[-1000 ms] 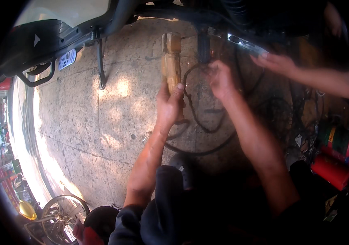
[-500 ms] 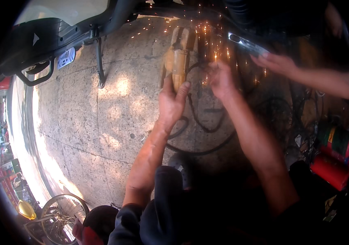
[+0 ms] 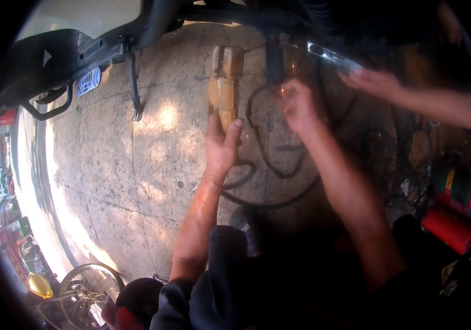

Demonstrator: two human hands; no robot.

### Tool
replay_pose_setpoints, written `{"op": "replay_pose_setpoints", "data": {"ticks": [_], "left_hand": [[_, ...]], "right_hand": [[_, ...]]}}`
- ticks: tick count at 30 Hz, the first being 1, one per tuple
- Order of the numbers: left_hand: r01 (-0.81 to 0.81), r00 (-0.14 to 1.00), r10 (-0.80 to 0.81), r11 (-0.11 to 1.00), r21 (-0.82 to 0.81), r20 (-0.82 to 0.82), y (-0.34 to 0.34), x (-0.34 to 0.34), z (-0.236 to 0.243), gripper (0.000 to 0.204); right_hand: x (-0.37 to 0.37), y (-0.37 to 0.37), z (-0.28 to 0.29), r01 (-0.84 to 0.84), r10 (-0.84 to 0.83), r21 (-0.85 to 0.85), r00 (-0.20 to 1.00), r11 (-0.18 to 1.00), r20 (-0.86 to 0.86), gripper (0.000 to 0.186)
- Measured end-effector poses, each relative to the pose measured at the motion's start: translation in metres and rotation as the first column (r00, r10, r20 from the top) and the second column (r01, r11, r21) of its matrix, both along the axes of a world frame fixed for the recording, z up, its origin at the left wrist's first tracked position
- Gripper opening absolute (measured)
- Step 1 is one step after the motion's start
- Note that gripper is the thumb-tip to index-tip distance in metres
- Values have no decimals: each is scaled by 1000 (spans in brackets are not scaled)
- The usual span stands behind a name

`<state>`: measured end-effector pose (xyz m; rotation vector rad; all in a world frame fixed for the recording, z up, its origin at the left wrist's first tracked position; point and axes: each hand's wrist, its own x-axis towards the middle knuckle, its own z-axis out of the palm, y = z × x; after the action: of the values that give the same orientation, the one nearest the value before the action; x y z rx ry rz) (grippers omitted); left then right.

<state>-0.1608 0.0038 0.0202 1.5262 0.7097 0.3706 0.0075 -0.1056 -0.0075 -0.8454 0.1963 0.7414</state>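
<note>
My left hand [image 3: 221, 147] is closed round the lower end of a tan, worn, blocky tool [image 3: 226, 82] with a slot at its top, held upright above the concrete. To its right, my right hand [image 3: 301, 107] is raised with its fingers curled together. What those fingers hold is blurred and too dark to make out. A small orange glow shows at the fingertips. Just beyond, another person's hand [image 3: 376, 82] reaches in from the right and steadies a shiny metal bar with slots [image 3: 334, 56].
A vehicle's dark underside [image 3: 48, 63] with a side stand [image 3: 135, 88] fills the upper left. Dark cable [image 3: 271, 206] loops over the concrete floor [image 3: 109, 165]. A red cylinder-like object [image 3: 447, 228] lies at right. A bicycle wheel [image 3: 89, 291] stands lower left.
The shower of sparks round my right hand has died down to a few glints. My left hand and the tan tool have shifted a little left and down. The other person's hand stays put.
</note>
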Motion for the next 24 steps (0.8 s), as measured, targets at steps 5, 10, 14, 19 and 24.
{"op": "replay_pose_setpoints", "data": {"ticks": [5, 10, 14, 19, 24], "left_hand": [[82, 996, -61, 908, 410, -63, 7, 9, -9, 57], [68, 996, -19, 769, 635, -84, 0, 10, 0, 59], [130, 984, -10, 732, 669, -180, -1, 18, -2, 59], [112, 989, -15, 718, 687, -146, 6, 16, -5, 58], [73, 996, -20, 709, 701, -83, 4, 14, -2, 57]], "right_hand": [[-1, 2, 1, -1, 0, -23, 1000, 1000, -14, 10], [-4, 2, 5, -12, 12, 2, 999, 1000, -30, 13], [0, 0, 0, 2, -2, 18, 1000, 1000, -25, 13], [-1, 2, 1, 3, -2, 26, 1000, 1000, -26, 11], [-1, 0, 2, 6, -8, -44, 999, 999, -44, 10]]}}
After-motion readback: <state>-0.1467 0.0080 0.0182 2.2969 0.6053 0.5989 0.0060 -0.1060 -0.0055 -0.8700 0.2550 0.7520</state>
